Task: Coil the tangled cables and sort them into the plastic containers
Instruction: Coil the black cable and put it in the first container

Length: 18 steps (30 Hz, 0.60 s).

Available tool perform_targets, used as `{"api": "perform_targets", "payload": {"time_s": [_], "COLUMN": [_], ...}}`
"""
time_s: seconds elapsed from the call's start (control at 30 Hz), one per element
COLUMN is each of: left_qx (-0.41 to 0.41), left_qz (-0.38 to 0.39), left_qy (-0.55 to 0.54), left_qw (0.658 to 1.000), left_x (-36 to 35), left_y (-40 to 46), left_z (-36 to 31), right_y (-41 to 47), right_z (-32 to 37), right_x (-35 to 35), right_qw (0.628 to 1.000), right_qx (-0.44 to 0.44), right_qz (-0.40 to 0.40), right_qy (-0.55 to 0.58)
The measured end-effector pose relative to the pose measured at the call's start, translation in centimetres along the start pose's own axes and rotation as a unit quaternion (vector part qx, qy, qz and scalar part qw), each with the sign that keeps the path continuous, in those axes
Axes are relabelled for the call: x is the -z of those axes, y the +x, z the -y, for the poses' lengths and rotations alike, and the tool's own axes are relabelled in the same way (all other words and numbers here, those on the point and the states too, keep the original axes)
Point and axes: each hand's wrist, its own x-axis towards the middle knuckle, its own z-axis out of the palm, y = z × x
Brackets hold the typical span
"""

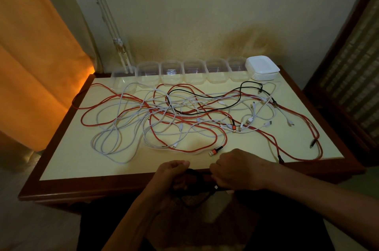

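Hands: left hand (172, 175) and right hand (238, 170) fingers curled gripping black cable (198, 173) coil, stretched left-right

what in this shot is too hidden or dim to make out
- Head view: the black cable between the left hand and right hand; fingers and dim light hide how far it is coiled.
- Clear containers: glare and distance hide any contents.
- Connector types in the tangled cables: too small.
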Motion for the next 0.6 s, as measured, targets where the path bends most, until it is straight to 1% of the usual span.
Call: {"api": "perform_targets", "payload": {"time_s": [0.03, 0.1, 0.13, 0.2, 0.3, 0.37, 0.4, 0.43, 0.47, 0.5, 0.53, 0.57, 0.6], "left_qx": [-0.008, -0.026, -0.034, -0.05, -0.079, -0.088, -0.094, -0.103, -0.114, -0.122, -0.125, -0.123, -0.117], "left_qz": [0.007, 0.025, 0.026, 0.0, -0.051, -0.104, -0.137, -0.173, -0.206, -0.234, -0.257, -0.275, -0.288], "left_qy": [0.031, 0.14, 0.201, 0.294, 0.389, 0.411, 0.401, 0.39, 0.379, 0.371, 0.363, 0.355, 0.351], "left_qw": [0.999, 0.99, 0.979, 0.954, 0.916, 0.902, 0.901, 0.899, 0.895, 0.89, 0.887, 0.885, 0.883], "left_x": [0.2, 0.6, 0.8, 1.1, 1.1, 1.0, 1.0, 1.2, 1.4, 1.5, 1.7, 1.9, 2.0], "left_y": [-0.1, -0.3, -0.3, -0.4, -0.5, -0.7, -0.7, -0.8, -0.8, -0.8, -0.7, -0.6, -0.4], "left_z": [-0.1, -0.4, -0.4, -0.3, 0.4, 0.8, 0.9, 1.1, 1.2, 1.4, 1.5, 1.7, 1.9], "right_y": [-0.1, -0.5, -0.7, -0.7, 0.0, 0.6, 0.8, 1.1, 1.4, 1.5, 1.9, 2.2, 2.6], "right_z": [-0.1, -0.5, -0.6, -0.4, 0.8, 2.3, 3.0, 4.0, 5.1, 6.2, 7.4, 8.5, 9.5], "right_x": [0.0, -0.5, -1.0, -1.8, -2.9, -3.3, -3.7, -3.8, -4.0, -3.8, -4.0, -4.3, -4.6], "right_qw": [1.0, 1.0, 0.999, 0.995, 0.983, 0.951, 0.923, 0.882, 0.833, 0.775, 0.714, 0.653, 0.604], "right_qx": [0.011, -0.009, -0.024, -0.053, -0.133, -0.219, -0.266, -0.314, -0.366, -0.417, -0.469, -0.519, -0.561], "right_qz": [0.0, 0.0, -0.03, -0.089, -0.091, -0.136, -0.173, -0.229, -0.272, -0.308, -0.318, -0.307, -0.281], "right_qy": [-0.005, -0.006, -0.005, -0.002, 0.091, 0.172, 0.218, 0.266, 0.314, 0.361, 0.411, 0.457, 0.492]}}
